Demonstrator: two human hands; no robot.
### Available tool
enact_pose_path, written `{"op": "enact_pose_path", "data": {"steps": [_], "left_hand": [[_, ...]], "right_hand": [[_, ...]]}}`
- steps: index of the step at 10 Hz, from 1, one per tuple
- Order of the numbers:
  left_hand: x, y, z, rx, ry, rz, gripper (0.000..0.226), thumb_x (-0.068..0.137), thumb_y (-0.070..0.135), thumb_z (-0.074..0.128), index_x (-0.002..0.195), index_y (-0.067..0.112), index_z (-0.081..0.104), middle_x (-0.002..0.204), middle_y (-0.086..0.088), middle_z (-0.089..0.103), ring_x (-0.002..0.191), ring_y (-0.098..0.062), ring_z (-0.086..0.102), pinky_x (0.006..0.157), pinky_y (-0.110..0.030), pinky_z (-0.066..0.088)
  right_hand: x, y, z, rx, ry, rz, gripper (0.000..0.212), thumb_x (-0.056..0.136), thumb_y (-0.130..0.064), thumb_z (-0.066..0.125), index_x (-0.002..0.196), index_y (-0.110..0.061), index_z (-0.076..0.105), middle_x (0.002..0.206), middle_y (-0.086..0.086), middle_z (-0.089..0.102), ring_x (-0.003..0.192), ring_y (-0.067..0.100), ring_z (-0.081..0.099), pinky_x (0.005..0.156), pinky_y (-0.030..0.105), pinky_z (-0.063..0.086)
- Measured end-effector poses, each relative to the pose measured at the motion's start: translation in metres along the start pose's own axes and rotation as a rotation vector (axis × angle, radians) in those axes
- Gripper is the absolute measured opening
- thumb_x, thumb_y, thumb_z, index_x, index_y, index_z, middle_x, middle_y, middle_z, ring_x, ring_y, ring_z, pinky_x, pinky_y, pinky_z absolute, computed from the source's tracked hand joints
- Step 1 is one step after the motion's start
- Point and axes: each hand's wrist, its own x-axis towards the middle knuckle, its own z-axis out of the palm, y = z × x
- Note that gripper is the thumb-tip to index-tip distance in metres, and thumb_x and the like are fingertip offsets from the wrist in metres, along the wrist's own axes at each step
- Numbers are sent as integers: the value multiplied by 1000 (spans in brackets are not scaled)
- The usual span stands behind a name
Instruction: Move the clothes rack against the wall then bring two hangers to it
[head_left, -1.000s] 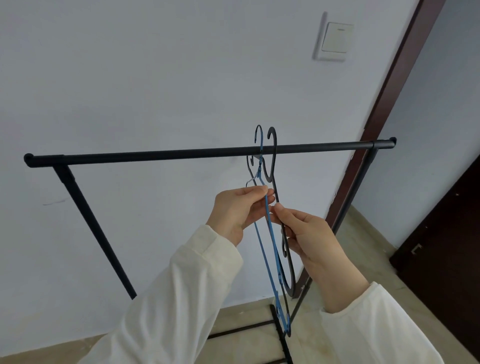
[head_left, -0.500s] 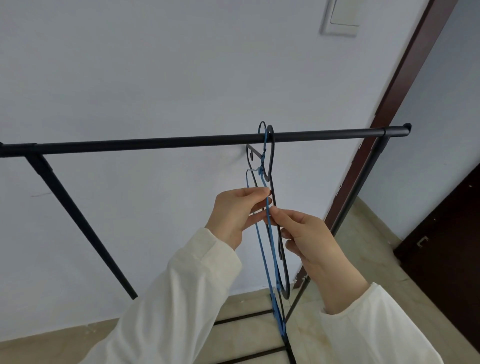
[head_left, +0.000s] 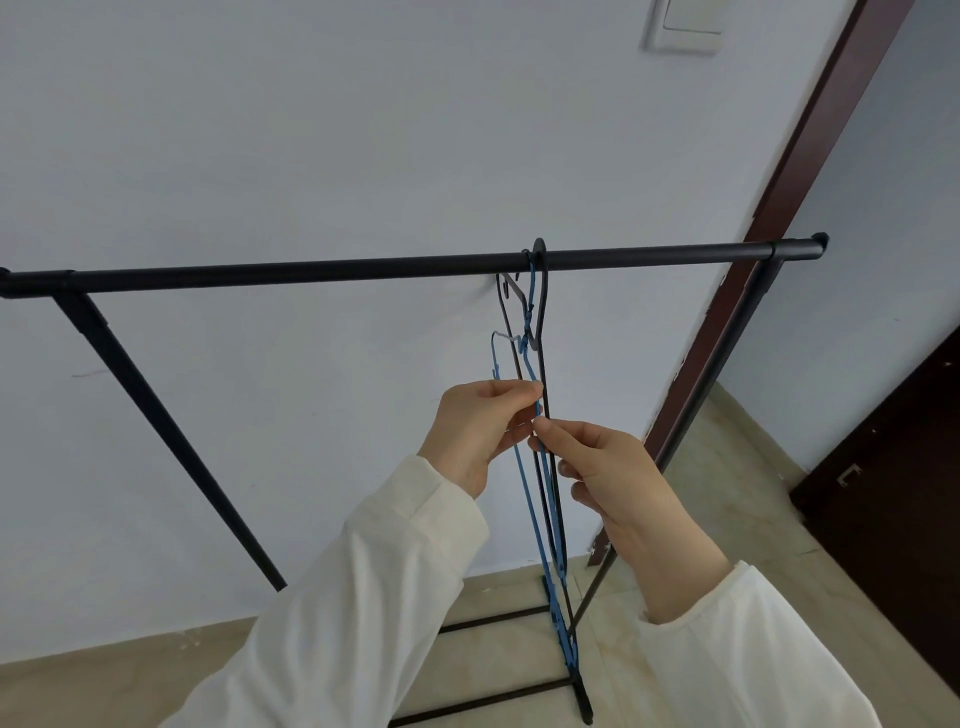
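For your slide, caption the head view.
Both hands steady two hangers hooked on the rack's rail.

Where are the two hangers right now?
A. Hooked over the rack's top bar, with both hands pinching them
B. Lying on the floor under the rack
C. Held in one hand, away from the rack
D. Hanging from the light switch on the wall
A: the hooks of the black hanger and the blue hanger sit over the rack's top bar, while the left hand and right hand pinch their wires.
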Motion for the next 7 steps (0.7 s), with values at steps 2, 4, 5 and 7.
{"op": "enact_pose_path", "data": {"steps": [2,4,5,7], "left_hand": [[-2,-2,1,13,6,-1,4,84,14,62,83,11,64,76,-2,63,74,-12,60,77,-20,53],[-5,-6,0,2,-7,-3,5,84,18,62,84,13,64,81,1,65,75,-9,62,77,-19,51],[-9,-6,-1,39,5,2,16,83,21,63,95,10,64,91,-2,67,77,-9,63,78,-19,51],[-21,-7,-7,70,69,14,38,82,27,65,114,9,59,112,-5,66,94,-13,65,85,-23,50]], "right_hand": [[-6,4,0,-20,8,5,12,81,-32,63,78,-22,67,74,-9,67,67,9,43,59,21,37],[-13,6,-4,-10,9,3,13,80,-35,64,87,-24,65,85,-8,66,74,7,49,62,19,40],[-17,4,-5,-10,10,-2,37,79,-36,65,110,-17,61,99,-2,64,77,3,52,65,18,40],[-25,3,-7,58,78,-4,64,77,-39,67,131,-17,42,127,4,55,106,15,48,90,30,36]]}}
